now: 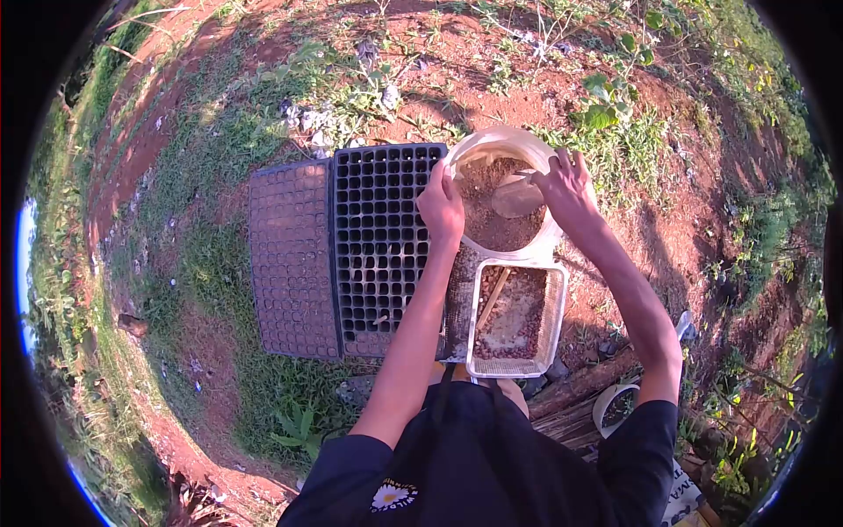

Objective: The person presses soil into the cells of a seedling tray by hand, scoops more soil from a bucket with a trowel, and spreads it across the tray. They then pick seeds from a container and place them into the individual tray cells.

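A round cream bucket (pixel 492 140) half full of brown soil stands on the ground ahead of me. My left hand (pixel 441 209) grips its near left rim. At the right rim, my right hand (pixel 566 186) holds a pale scoop (pixel 516 195) that lies inside the bucket on the soil. Just below the bucket sits a white rectangular basket (pixel 557 316) with soil and a wooden stick (pixel 492 297) in it. Left of the bucket lies a black seedling tray (pixel 382 237) with several empty cells.
A second seedling tray (pixel 290 259), filled with soil, lies beside the black one on the left. Grass and red earth surround the trays. Wooden planks (pixel 571 413) and a white ring-shaped container (pixel 615 404) lie at my right knee. Leafy weeds (pixel 606 105) grow beyond the bucket.
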Tool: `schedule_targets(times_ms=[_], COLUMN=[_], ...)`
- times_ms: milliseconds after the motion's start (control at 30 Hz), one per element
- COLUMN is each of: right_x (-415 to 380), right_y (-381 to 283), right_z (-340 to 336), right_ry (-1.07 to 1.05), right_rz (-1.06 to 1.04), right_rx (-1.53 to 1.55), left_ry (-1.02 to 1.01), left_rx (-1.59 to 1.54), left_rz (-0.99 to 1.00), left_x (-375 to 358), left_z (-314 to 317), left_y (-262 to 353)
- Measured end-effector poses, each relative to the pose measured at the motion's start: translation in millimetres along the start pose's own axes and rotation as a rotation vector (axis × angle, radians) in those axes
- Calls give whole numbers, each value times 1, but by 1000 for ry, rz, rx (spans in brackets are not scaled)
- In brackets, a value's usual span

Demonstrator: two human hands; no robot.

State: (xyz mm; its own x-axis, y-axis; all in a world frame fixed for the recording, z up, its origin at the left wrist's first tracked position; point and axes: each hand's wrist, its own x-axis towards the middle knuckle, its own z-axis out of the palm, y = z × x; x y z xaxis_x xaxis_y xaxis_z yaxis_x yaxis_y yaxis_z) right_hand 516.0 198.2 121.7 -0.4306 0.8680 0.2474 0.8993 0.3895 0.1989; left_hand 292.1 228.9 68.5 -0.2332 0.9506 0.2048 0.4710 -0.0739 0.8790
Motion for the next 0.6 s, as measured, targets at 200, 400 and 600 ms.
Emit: schedule_targets(times_ms=[200, 400, 600], right_x=[7, -5, -2], right_y=[-1, -10, -11], right_z=[-34, -9, -9], right_ry=[-398, -310, -248], right_rz=[-7, 7, 82], right_rx=[161, 111, 158], left_ry=[-22, -32, -48], left_rx=[-20, 26, 29], left_rz=[-49, -82, -114], left_x=[2, 2, 2], left_z=[-2, 0, -2], left_y=[6, 2, 5])
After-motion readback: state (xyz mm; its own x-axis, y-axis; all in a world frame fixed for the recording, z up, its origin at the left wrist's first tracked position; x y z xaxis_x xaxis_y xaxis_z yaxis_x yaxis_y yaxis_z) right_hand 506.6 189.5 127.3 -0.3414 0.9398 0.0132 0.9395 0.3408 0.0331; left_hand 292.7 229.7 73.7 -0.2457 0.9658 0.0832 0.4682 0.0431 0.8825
